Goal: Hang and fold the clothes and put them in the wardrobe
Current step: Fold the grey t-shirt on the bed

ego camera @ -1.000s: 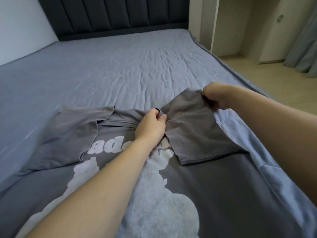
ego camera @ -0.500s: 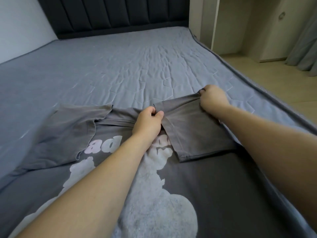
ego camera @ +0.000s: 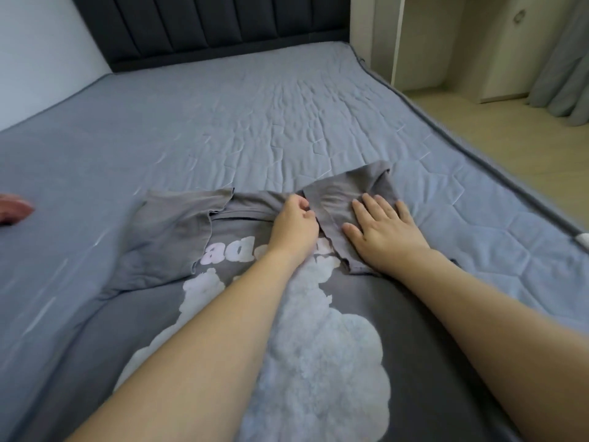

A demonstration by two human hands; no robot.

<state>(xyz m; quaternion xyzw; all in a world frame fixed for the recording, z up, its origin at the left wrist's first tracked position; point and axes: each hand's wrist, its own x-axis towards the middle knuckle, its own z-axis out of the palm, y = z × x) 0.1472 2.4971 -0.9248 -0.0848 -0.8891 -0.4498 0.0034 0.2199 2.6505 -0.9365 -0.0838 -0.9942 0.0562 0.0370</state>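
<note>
At the far left edge of the bed [ego camera: 223, 129], a small pink thing [ego camera: 14, 208] lies blurred and cut off by the frame; what it is cannot be told. The bed carries a grey quilted cover, with a dark padded headboard [ego camera: 207, 27] along its far edge.

A grey T-shirt [ego camera: 430, 330] lies spread flat on the near part of the bed, front up, its collar toward the headboard. It bears pale lettering below the collar and a large white cloud-like print [ego camera: 318, 362] down its middle. The left sleeve [ego camera: 172, 224] is folded in over the chest, its hem lying across the start of the lettering.

The left hand [ego camera: 294, 226] rests at the collar, its fingers [ego camera: 301, 205] curled and pinching the cloth where the collar meets the inner edge of the right sleeve [ego camera: 338, 199]. That sleeve is folded in over the shirt as well. Just beside it, the right hand [ego camera: 387, 232] lies palm down on the folded sleeve, fingers [ego camera: 371, 202] spread and flat, pressing the cloth and grasping nothing.

Past the right edge of the bed lies a pale wooden floor [ego camera: 510, 138], with a cream wardrobe [ego camera: 497, 43] by the far right corner and a grey curtain [ego camera: 561, 74] beside it.
</note>
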